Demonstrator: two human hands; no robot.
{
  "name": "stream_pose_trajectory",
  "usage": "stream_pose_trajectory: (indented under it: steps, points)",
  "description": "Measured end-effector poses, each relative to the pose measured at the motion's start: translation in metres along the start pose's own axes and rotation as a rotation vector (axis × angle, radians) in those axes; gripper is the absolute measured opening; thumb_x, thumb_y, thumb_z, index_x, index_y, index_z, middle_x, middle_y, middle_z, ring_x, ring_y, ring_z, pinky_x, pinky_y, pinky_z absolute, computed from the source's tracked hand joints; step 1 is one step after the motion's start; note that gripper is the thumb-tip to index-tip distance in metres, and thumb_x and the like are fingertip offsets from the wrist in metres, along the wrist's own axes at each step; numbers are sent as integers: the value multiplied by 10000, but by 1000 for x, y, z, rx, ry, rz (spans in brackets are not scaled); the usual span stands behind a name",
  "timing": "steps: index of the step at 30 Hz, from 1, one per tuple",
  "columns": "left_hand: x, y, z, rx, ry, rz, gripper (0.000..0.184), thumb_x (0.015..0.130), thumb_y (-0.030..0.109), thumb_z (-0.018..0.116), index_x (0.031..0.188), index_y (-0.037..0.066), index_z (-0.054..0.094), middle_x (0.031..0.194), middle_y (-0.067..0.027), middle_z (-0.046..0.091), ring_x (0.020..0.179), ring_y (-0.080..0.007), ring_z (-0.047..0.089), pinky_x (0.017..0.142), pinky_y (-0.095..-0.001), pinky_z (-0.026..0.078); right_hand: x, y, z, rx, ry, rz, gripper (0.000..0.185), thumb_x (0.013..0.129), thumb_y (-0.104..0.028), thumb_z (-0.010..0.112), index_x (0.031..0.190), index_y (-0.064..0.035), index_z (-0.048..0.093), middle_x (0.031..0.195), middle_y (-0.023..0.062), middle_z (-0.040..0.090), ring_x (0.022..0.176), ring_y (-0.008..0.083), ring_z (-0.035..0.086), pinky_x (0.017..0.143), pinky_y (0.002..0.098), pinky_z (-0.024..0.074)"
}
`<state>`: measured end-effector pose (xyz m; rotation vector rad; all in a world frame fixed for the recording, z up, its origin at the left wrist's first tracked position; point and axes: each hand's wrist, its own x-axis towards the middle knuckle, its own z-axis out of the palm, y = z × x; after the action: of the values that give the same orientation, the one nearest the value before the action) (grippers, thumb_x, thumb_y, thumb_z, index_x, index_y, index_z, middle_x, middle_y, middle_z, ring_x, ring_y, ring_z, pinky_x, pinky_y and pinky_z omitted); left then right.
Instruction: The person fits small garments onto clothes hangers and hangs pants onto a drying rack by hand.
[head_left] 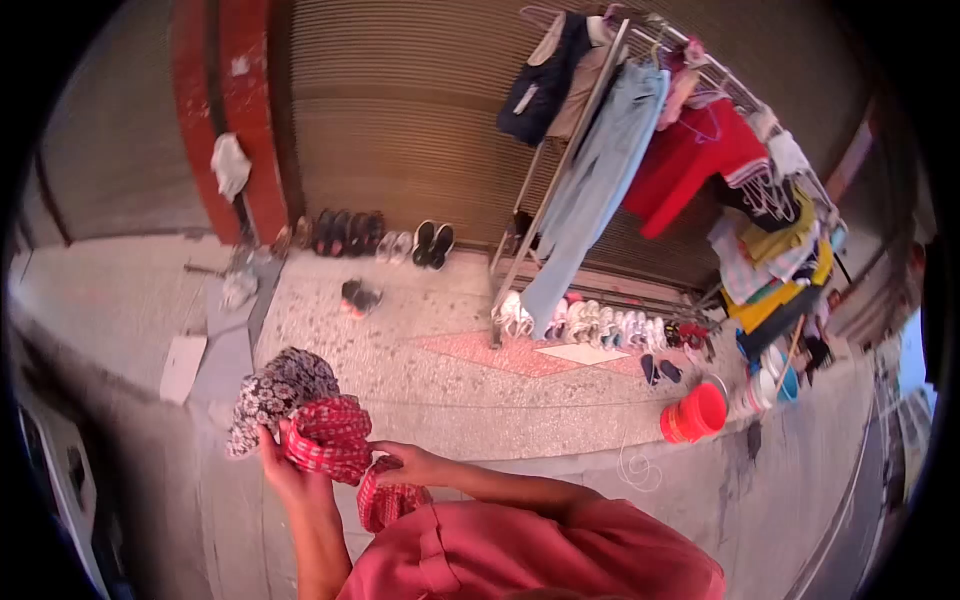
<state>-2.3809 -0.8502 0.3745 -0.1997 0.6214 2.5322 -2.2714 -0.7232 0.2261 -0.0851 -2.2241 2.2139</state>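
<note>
A bunched red cloth (pixel 328 438) with a white woven pattern is held up in front of my body. My left hand (pixel 290 472) grips it from below and the left, fingers partly hidden under the folds. Against its far left side lies a dark cloth (pixel 285 388) with a pale floral print, also bundled and touching my left fingers. My right hand (pixel 408 464) is closed on a lower hanging part of a red patterned cloth (pixel 385 500). Whether both red parts are one piece, I cannot tell.
A metal rack (pixel 572 150) carries light blue jeans (pixel 605 170), a red top (pixel 695 165) and other clothes. Below stands a row of shoes (pixel 600 325). A red bucket (pixel 693 413) is at the right. Black shoes (pixel 433 245) line the shutter, and flat cardboard (pixel 183 368) lies left.
</note>
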Motion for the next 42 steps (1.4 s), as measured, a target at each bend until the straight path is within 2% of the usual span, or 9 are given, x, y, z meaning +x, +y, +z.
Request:
stream_pose_trajectory:
  steps: [2, 8, 11, 16, 22, 26, 37, 38, 42]
  points:
    - [26, -11, -67, -26, -100, -57, 343, 889, 382, 452, 878, 51, 540, 941, -138, 607, 917, -283, 567, 842, -442, 442, -3, 26, 3, 207, -27, 116, 604, 822, -147, 610, 1324, -22, 299, 1126, 95, 517, 1003, 148, 501, 890, 286, 399]
    - [62, 27, -31, -3, -213, -224, 311, 908, 338, 417, 1038, 77, 524, 939, -93, 607, 919, -259, 571, 851, -455, 438, 33, -18, 32, 238, 198, 2, 477, 826, -137, 601, 1253, -48, 407, 1021, 53, 554, 907, 112, 527, 816, 268, 439]
    - [73, 33, -37, 13, -288, -261, 325, 900, 355, 427, 982, 61, 540, 974, -109, 602, 958, -274, 557, 868, -460, 425, 32, -51, 41, 372, 286, 126, 423, 848, -146, 562, 1236, -75, 409, 888, 44, 569, 740, 90, 557, 632, 228, 476]
    - [93, 27, -54, 39, -294, -264, 332, 901, 352, 439, 896, 42, 558, 946, -103, 606, 905, -264, 569, 847, -432, 433, 33, 4, 22, 363, 520, 16, 140, 824, -177, 609, 900, -74, 553, 718, -7, 572, 599, 67, 536, 504, 219, 435]
    - [109, 24, -68, 536, -258, 162, 230, 895, 284, 493, 968, 66, 481, 793, -73, 600, 727, -155, 587, 612, -272, 484, -3, -24, 5, 302, 668, -177, 93, 777, -70, 614, 763, -69, 523, 691, -50, 500, 644, 23, 445, 573, 186, 360]
    - [121, 23, -64, 930, -284, 204, 209, 883, 263, 521, 937, 61, 509, 754, -47, 600, 620, -100, 567, 554, -230, 444, -16, -55, -12, 422, 644, -233, 124, 747, -16, 615, 744, -69, 504, 705, -32, 517, 644, 32, 452, 579, 198, 357]
    - [170, 12, -96, 1355, -369, 398, 196, 861, 185, 569, 810, -1, 537, 780, -36, 524, 660, -91, 489, 571, -222, 393, -46, -75, -30, 799, 867, -348, 130, 692, 11, 597, 738, -58, 497, 778, 23, 564, 752, 105, 545, 685, 249, 431]
    - [181, 19, -105, 1641, -450, 644, 157, 851, 144, 569, 857, -8, 532, 819, -38, 509, 742, -101, 492, 635, -237, 405, -53, -71, -36, 668, 885, -303, 128, 698, 16, 601, 742, -58, 506, 800, 28, 577, 751, 101, 544, 688, 251, 434]
    - [189, 18, -109, 1215, -408, 413, 98, 835, 70, 538, 899, -1, 517, 831, -38, 526, 797, -102, 489, 684, -237, 399, -75, -31, -54, 377, 940, -151, 122, 710, 26, 611, 745, -56, 527, 838, 39, 604, 738, 86, 537, 685, 251, 439]
